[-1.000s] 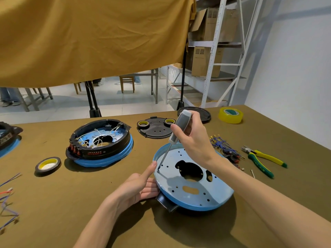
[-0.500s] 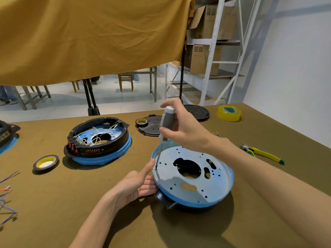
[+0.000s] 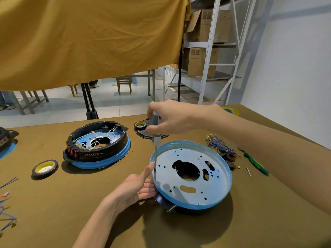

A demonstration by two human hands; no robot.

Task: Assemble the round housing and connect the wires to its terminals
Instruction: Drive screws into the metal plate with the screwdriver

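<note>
A round blue housing plate (image 3: 211, 187) with many holes lies in front of me, a black part poking out under its near edge. My right hand (image 3: 172, 117) grips the grey handle of a screwdriver (image 3: 155, 140), held upright with its tip on a screw near the plate's left rim. At that left edge my left hand (image 3: 138, 187) holds the plate, thumb up against the rim beside the tip. A bundle of blue wires with terminals (image 3: 216, 142) lies right of the plate.
A wired black and blue housing (image 3: 100, 145) sits at the left with a tape roll (image 3: 45, 167) before it. A black lid (image 3: 143, 129) carries another roll. Green pliers (image 3: 254, 161), a loose screw (image 3: 249, 171), yellow tape (image 3: 231, 110) are right; loose wires (image 3: 7, 199) far left.
My right hand has swung the screwdriver from a slant to upright and set its tip down at the plate's left rim. The view has shifted slightly; my left hand stays at the rim.
</note>
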